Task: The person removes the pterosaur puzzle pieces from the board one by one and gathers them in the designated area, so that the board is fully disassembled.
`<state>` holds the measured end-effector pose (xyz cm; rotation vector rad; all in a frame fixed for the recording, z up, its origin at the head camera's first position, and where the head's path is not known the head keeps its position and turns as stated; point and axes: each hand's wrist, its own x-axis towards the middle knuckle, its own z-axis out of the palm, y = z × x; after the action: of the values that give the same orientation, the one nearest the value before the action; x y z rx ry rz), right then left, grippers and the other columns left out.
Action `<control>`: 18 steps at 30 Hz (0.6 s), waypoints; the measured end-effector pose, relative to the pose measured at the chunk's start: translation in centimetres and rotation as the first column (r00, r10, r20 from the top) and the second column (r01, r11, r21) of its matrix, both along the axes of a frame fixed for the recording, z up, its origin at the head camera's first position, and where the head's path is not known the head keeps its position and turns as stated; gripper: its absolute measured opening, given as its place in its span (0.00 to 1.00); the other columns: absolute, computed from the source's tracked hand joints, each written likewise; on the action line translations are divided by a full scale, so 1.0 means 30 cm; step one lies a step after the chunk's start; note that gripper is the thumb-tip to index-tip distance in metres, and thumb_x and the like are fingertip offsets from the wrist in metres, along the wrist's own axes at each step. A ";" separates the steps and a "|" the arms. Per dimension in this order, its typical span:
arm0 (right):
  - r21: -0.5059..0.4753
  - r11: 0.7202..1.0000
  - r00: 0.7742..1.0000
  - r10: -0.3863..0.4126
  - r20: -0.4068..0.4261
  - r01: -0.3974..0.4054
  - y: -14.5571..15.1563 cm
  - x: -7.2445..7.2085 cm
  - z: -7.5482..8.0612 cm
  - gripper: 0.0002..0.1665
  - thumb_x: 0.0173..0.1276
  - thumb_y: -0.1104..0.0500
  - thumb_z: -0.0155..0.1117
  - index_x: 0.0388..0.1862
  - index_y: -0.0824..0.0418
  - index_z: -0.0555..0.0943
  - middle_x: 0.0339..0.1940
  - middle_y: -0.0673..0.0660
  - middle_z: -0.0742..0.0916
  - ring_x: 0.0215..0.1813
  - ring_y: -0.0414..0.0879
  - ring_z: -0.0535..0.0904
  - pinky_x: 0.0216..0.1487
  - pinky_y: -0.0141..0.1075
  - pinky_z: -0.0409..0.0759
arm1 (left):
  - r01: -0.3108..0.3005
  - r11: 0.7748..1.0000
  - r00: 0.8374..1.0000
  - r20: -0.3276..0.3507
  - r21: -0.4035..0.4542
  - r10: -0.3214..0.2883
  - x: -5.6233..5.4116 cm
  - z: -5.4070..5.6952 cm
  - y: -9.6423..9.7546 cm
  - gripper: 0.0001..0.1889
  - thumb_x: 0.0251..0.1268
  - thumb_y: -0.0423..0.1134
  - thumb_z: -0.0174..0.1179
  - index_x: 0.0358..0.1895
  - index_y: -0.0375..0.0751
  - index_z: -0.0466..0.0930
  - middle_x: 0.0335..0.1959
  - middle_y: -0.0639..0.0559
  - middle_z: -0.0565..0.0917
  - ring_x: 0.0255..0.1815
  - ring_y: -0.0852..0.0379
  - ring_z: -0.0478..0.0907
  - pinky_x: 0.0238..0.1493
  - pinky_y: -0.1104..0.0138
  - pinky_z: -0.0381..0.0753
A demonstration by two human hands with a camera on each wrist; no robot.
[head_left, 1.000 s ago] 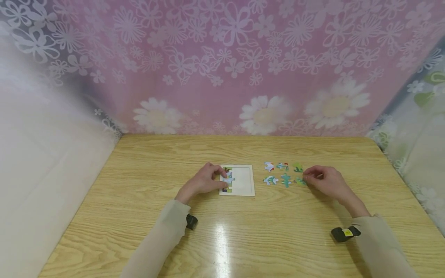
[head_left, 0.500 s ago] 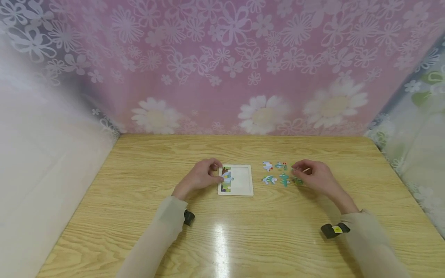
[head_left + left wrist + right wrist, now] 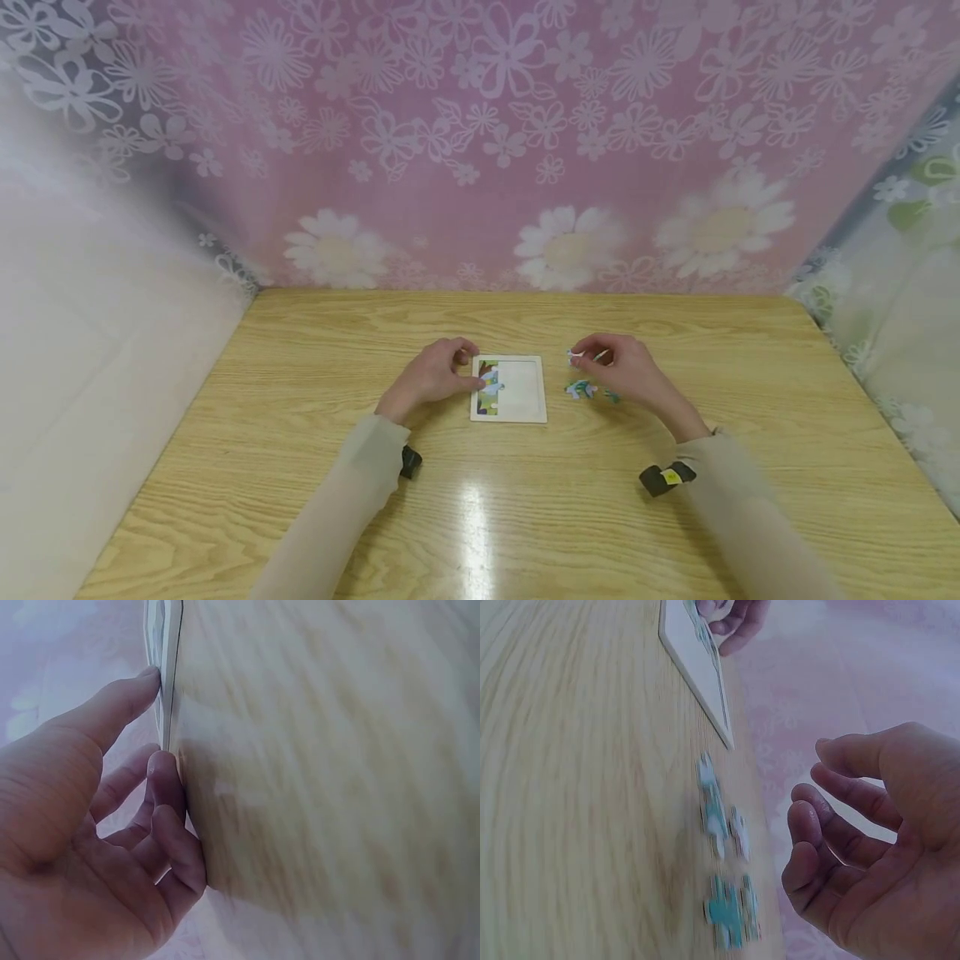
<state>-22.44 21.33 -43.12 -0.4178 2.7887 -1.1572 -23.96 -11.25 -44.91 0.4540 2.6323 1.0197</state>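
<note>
A white puzzle frame point(image 3: 528, 392) lies on the table, with colourful pieces point(image 3: 487, 404) fitted along its left side. My left hand point(image 3: 438, 372) rests at that side, the thumb over the left border and the fingers loosely bent by the upper left corner. In the left wrist view, the thumb point(image 3: 124, 697) touches the frame. My right hand point(image 3: 618, 367) hovers over loose jigsaw pieces, partly covering them. Its thumb and fingers stand apart with nothing between them in the right wrist view. Below lie a white and green piece point(image 3: 712, 810) and a teal piece point(image 3: 724, 911).
The wood-grain table point(image 3: 315, 333) reaches back to a pink flowered cloth point(image 3: 450, 183). Pale cloth point(image 3: 112, 333) hangs at the left side, and more flowered cloth point(image 3: 900, 333) at the right. Black straps sit on both wrists.
My right hand has moved left from the green pieces at the right end to the upper left loose piece. My left hand has drawn back slightly from the fitted pieces to the frame's edge.
</note>
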 end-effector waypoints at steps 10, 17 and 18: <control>-0.044 0.997 0.997 0.071 0.015 -0.071 -0.133 -0.030 -0.021 0.11 0.74 0.52 0.65 0.49 0.55 0.86 0.38 0.54 0.88 0.38 0.45 0.82 0.40 0.39 0.79 | -0.007 1.000 1.000 0.022 -0.017 0.008 -0.002 -0.005 -0.003 0.29 0.63 0.48 0.73 0.66 0.47 0.76 0.58 0.50 0.80 0.51 0.53 0.77 0.59 0.55 0.78; -0.037 0.995 0.994 0.098 0.048 -0.096 -0.217 -0.038 -0.034 0.10 0.73 0.52 0.66 0.47 0.55 0.87 0.38 0.53 0.87 0.38 0.45 0.81 0.40 0.38 0.78 | 0.011 0.999 1.000 0.005 -0.033 -0.011 -0.007 -0.009 -0.009 0.31 0.61 0.50 0.74 0.66 0.49 0.77 0.60 0.48 0.80 0.52 0.53 0.78 0.59 0.54 0.78; -0.036 0.994 0.993 0.104 0.049 -0.102 -0.227 -0.039 -0.036 0.10 0.72 0.52 0.66 0.47 0.54 0.87 0.37 0.53 0.87 0.38 0.45 0.81 0.41 0.38 0.78 | 0.014 0.999 1.000 0.003 -0.033 -0.014 -0.008 -0.010 -0.009 0.30 0.61 0.50 0.74 0.66 0.49 0.77 0.60 0.48 0.80 0.52 0.53 0.78 0.59 0.54 0.78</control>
<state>-23.60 14.52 -44.20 -0.5210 2.6737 -1.1763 -24.19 -11.53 -45.21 0.4628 2.6359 0.9702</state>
